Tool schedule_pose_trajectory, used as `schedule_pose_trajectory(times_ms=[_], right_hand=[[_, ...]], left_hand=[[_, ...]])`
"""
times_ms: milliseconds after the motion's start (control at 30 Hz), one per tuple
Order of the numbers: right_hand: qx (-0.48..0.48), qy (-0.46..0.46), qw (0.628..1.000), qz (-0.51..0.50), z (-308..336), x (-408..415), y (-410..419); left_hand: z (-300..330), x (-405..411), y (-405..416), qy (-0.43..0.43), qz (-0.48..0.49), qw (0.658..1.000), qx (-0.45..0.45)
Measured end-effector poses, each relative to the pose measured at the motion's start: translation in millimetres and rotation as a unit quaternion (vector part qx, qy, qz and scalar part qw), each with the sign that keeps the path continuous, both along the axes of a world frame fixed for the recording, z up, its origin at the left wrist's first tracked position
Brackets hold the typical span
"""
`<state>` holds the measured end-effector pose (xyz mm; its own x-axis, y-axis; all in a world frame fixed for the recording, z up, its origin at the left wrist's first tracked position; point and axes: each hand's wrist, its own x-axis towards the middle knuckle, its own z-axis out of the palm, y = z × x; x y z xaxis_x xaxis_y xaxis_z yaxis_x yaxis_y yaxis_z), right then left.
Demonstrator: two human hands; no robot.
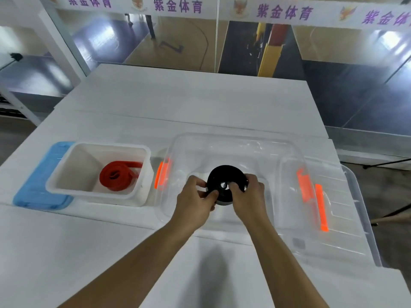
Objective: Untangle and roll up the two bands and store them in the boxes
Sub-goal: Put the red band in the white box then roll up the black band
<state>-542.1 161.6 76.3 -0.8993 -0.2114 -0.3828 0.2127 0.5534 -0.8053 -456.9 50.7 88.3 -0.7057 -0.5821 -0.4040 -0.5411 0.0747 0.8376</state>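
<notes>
Holding a rolled black band (224,181) over the clear box (289,152).
It is pinched by both hands, left (195,203) and right (249,196); the red band (117,176) is coiled in the white box (100,147).

"What kind of place is this?"

"A sports hall. Look past the glass wall (138,41). Down there is a wood court floor (178,43) with curved lines painted on it."

"Like for basketball?"

"It looks that way. A pole with red and yellow pads (272,50) stands by the court."

"And the strip up top?"

"That white banner (244,10) has purple writing and bird badges."

"Where are we?"

"At a white table (200,96), just on this side of the glass."
</notes>
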Motion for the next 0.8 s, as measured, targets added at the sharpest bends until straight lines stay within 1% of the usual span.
schedule_pose_trajectory(times_ms=[100,200,300,367,467,567,700,800], right_hand=[[0.050,-0.020,0.998,0.013,-25.6,-33.6,-14.0],[0.138,-0.021,0.989,0.039,-53.6,-59.8,-26.1],[0.257,-0.023,0.963,0.081,-69.1,-81.6,-39.0],[0.295,-0.034,0.951,0.087,-78.8,-93.2,-45.8],[0.295,-0.046,0.949,0.099,-94.9,-106.1,-51.4],[0.274,-0.056,0.955,0.100,-111.3,-113.4,-51.8],[0.259,-0.053,0.957,0.122,-120.2,-121.0,-47.3],[0.286,-0.040,0.944,0.159,-111.4,-124.8,-42.2]], left_hand=[[-28.7,-38.4,-7.9,-0.053,-0.002,0.998,0.020],[-57.0,-72.0,-14.3,-0.104,-0.010,0.994,0.044],[-88.2,-99.6,-23.1,-0.161,-0.038,0.985,0.038],[-105.1,-114.2,-28.2,-0.187,-0.038,0.981,0.030],[-122.8,-129.4,-34.0,-0.214,-0.042,0.976,0.024],[-134.2,-134.7,-38.2,-0.247,-0.104,0.963,0.003],[-139.6,-131.5,-40.8,-0.238,-0.148,0.960,-0.001],[-134.2,-124.9,-42.9,-0.231,-0.167,0.958,-0.015]])
